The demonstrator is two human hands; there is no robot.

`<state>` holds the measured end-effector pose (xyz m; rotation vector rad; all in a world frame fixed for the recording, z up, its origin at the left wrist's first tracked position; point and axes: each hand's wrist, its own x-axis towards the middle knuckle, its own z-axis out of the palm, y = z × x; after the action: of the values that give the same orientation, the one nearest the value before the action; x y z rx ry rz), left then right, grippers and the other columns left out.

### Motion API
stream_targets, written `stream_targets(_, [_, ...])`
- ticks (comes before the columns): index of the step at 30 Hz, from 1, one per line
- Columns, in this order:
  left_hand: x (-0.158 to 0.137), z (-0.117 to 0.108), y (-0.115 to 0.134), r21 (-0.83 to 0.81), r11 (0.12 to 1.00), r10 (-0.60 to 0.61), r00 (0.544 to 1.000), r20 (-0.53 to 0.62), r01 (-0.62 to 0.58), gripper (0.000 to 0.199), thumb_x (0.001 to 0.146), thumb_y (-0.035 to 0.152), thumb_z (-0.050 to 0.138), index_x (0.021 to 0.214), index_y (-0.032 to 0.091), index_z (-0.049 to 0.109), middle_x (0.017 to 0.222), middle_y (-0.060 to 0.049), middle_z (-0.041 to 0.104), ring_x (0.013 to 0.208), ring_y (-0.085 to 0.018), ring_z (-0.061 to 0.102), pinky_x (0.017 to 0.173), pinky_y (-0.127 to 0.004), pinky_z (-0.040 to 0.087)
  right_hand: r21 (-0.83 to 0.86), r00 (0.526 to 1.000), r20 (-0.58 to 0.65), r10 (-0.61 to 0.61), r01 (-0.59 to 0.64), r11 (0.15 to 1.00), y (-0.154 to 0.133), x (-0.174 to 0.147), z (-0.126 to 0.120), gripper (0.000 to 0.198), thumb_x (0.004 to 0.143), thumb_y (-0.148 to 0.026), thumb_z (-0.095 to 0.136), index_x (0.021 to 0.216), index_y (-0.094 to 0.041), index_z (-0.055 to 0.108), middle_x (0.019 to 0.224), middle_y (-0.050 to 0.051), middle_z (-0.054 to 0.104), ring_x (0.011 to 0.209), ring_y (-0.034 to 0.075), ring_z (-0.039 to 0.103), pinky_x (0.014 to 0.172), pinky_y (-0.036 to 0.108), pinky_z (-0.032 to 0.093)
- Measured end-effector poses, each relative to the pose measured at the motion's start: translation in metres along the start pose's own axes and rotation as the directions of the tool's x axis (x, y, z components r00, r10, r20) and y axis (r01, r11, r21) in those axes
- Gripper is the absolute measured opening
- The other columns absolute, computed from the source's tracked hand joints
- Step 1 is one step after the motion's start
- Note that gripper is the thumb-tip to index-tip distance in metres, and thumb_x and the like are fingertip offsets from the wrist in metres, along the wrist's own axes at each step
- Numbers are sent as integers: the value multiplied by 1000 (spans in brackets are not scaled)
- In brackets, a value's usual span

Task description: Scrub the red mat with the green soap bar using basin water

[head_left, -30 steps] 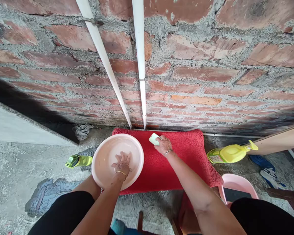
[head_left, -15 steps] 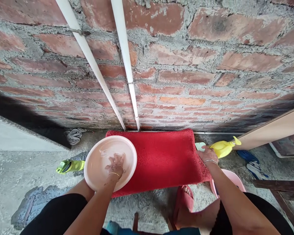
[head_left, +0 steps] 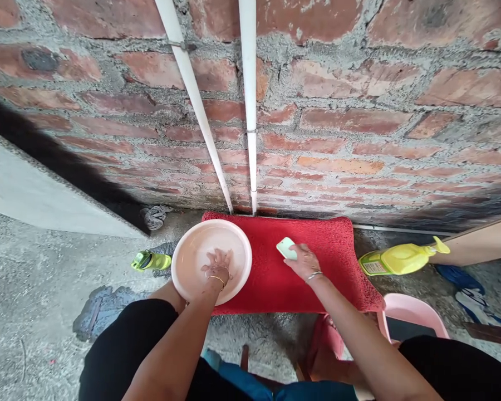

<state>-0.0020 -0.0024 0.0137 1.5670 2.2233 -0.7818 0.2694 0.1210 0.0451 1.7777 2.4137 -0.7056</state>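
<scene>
A red mat lies on the concrete floor against a brick wall. On its left end sits a pale pink basin with water in it. My left hand rests inside the basin with fingers spread, holding nothing. My right hand presses a pale green bar of soap onto the middle of the mat. Both wrists wear thin bangles.
A yellow bottle lies on its side right of the mat, and a green bottle lies left of the basin. A pink tub stands at lower right. Two white pipes run down the wall. A rope bundle sits at the wall's foot.
My right hand with the soap went to the mat's right edge near the yellow bottle, then came back to the middle of the mat. My left hand stayed in the basin.
</scene>
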Motion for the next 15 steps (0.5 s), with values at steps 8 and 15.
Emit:
stream_targets(8, [3, 6, -2, -56, 998, 21, 999, -35, -23, 90, 71, 37, 66, 145, 34, 15, 153, -20, 18, 133, -51, 22, 76, -66, 47, -103, 980, 85, -182, 190, 976, -98, 43, 33, 39, 77, -44, 59, 112, -26, 58, 111, 8, 50, 99, 23, 50, 87, 35, 34])
stream_targets(15, [4, 3, -3, -53, 999, 11, 1000, 7, -11, 88, 74, 37, 64, 145, 37, 12, 154, -18, 17, 133, -50, 21, 77, -64, 47, -193, 981, 79, -178, 190, 963, -57, 38, 20, 41, 76, -37, 61, 115, -27, 57, 112, 6, 50, 99, 21, 50, 88, 33, 34])
